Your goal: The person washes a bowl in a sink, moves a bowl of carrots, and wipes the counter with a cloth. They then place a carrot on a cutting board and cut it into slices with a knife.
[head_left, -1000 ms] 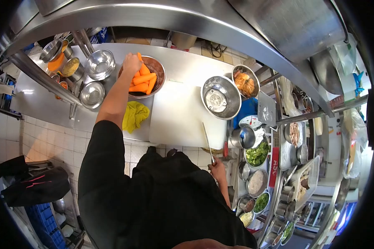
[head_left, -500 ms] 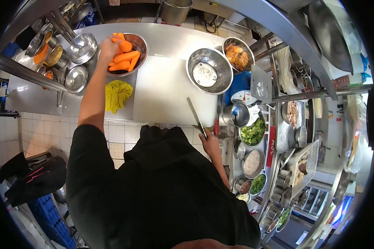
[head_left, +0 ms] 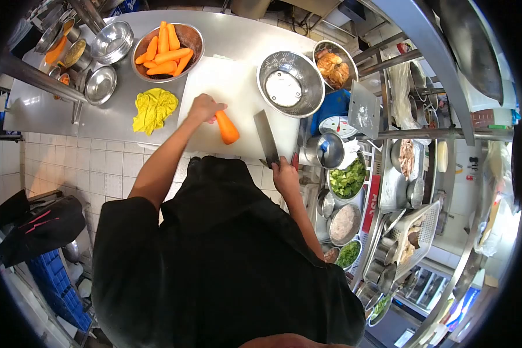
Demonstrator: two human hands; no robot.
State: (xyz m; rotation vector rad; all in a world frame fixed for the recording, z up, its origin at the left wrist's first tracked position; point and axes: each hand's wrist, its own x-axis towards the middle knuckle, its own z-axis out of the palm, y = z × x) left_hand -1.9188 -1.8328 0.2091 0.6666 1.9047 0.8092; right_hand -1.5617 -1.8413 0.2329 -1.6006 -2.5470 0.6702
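Observation:
My left hand [head_left: 205,108] is closed around the narrow end of a peeled carrot [head_left: 228,129], over the left part of a white cutting board [head_left: 238,81]. The carrot's thick end points toward me. In my right hand [head_left: 285,175] is the handle of a cleaver [head_left: 265,137], its broad blade slanting over the board's right front area. A perforated metal bowl [head_left: 168,78] at the back left holds several more carrots [head_left: 167,49]. Another perforated metal bowl [head_left: 291,110] stands on the board's right side.
A yellow cloth [head_left: 155,110] lies left of the board. Metal bowls [head_left: 101,85] stand farther left. On the right are a bowl of browned food [head_left: 333,71], a scale [head_left: 337,126], a metal pot [head_left: 325,149] and chopped greens [head_left: 347,178]. A metal shelf post [head_left: 46,81] crosses the left.
My left hand has come from the carrot bowl to the board, bringing a carrot. The cleaver has moved slightly left, with more of its blade face showing. The view has shifted.

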